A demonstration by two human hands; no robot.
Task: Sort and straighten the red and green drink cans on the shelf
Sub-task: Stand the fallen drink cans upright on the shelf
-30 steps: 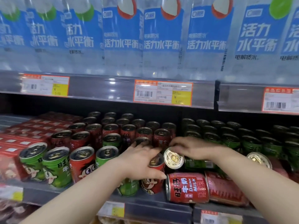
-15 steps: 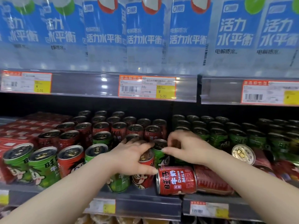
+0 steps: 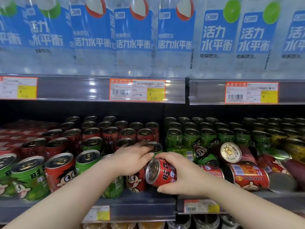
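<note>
— Though tipped sideways at lower centre, clasped how?
— Red can (image 3: 160, 172) wrapped in right hand (image 3: 183, 176), fingers curled round it, at shelf (image 3: 132, 207) front.
— And left hand (image 3: 132, 161)?
— Just left, fingers relaxed atop upright cans (image 3: 135, 180).

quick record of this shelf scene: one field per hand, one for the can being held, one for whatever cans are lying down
left hand: rests on top of the upright red can
right hand: grips the held can
held can: red, tipped on its side, top facing left
fallen cans: red and green, lying on their sides at right
</note>
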